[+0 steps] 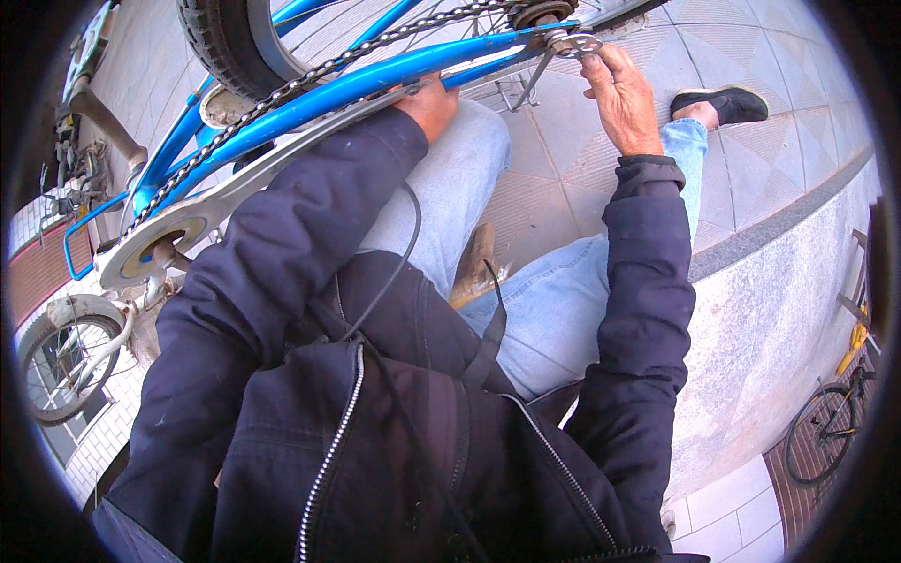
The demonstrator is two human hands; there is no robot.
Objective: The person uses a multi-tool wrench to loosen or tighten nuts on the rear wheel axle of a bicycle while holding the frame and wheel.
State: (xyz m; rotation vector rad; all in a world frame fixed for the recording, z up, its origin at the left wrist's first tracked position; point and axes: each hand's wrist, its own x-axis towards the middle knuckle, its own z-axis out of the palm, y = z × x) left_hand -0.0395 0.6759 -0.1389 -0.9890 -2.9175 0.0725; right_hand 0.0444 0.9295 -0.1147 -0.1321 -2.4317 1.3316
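A blue bicycle frame (281, 119) slants across the upper left, its metal chain (281, 91) running from the rear sprocket to the chainring end. Along the tube lies a pale chain guard (281, 158). My left hand (434, 109) grips that guard near its narrow rear end, and its fingers are partly hidden behind the guard and frame. At the rear axle (545, 21), the thumb and fingers of my right hand (623, 102) pinch a small flat metal piece with holes (578, 45). A thin metal stand or bracket (531, 81) hangs beside the axle.
A tyre (225, 49) rises behind the frame at the top. Below my hands are my bent jeans-clad legs (450, 183) and tiled paving (542, 204). A low stone wall (767, 302) runs at right. Other bicycles show at left (74, 366) and right (820, 433).
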